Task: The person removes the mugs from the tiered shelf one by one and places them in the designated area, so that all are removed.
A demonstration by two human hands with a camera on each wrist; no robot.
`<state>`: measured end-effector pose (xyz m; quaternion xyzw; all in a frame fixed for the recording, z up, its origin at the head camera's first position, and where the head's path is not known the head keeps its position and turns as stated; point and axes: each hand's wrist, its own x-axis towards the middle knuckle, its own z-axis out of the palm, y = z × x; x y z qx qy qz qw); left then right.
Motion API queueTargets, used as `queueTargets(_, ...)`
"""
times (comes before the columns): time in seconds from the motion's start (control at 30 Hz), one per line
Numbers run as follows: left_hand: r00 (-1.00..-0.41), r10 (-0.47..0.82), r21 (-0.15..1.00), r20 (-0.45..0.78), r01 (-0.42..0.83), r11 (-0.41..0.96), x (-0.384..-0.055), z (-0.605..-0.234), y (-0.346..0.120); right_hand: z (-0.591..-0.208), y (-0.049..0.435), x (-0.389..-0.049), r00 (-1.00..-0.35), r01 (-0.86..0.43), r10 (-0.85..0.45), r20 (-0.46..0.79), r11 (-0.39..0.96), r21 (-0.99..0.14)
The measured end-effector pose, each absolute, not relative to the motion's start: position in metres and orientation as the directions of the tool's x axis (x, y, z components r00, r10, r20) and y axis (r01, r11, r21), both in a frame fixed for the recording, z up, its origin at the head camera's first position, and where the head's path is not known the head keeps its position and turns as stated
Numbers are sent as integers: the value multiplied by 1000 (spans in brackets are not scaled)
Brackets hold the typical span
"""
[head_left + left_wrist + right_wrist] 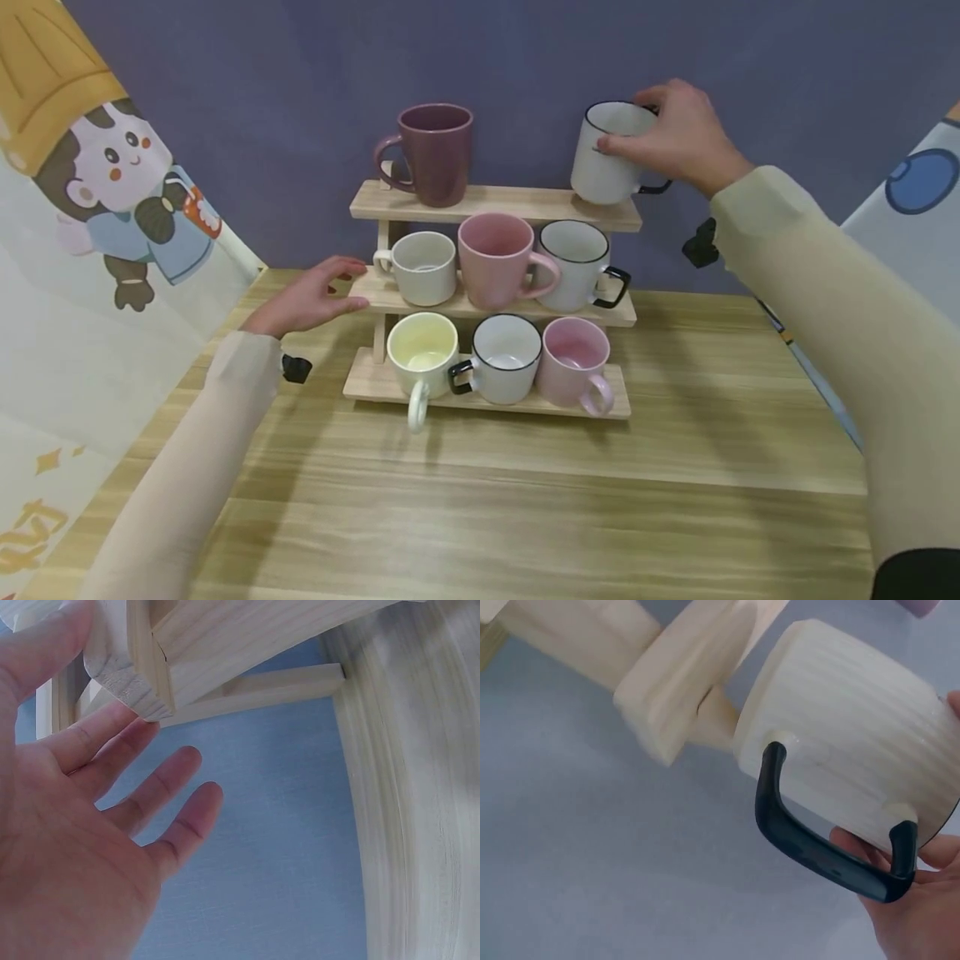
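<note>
My right hand (678, 137) grips a white mug (600, 167) with a black rim by its upper body, thumb on the near side. In the right wrist view its black handle (825, 859) hangs free of the fingers. The mug is at the right end of the rack's top shelf (517, 200); whether its base touches the wood, I cannot tell. My left hand (303, 300) holds the left end of the wooden rack's middle shelf (367, 287) between thumb and fingers. The left wrist view shows the board's end (131, 682) there, with the other fingers spread below.
A purple mug (437, 158) stands on the top shelf's left. The middle shelf bears a cream mug (425, 275), a pink mug (491, 271) and a white black-rimmed mug (570, 279). Below are a yellow mug (420, 354), another white mug (506, 371) and a light pink mug (566, 375).
</note>
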<state>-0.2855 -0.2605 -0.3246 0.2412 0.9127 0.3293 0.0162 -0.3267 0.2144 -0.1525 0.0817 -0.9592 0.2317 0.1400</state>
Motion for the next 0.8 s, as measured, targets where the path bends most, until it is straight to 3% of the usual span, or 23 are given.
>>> queueTargets(0.43,-881,456,604,129,434,669,-288,-327,-263,-146,279,-297,-942,-213,-66,329,876,-433)
queueTargets(0.8,-876,462,594,139,447,669,-291,-328,-265,-173,314,-291,-971,-131,-27,239,893,-430)
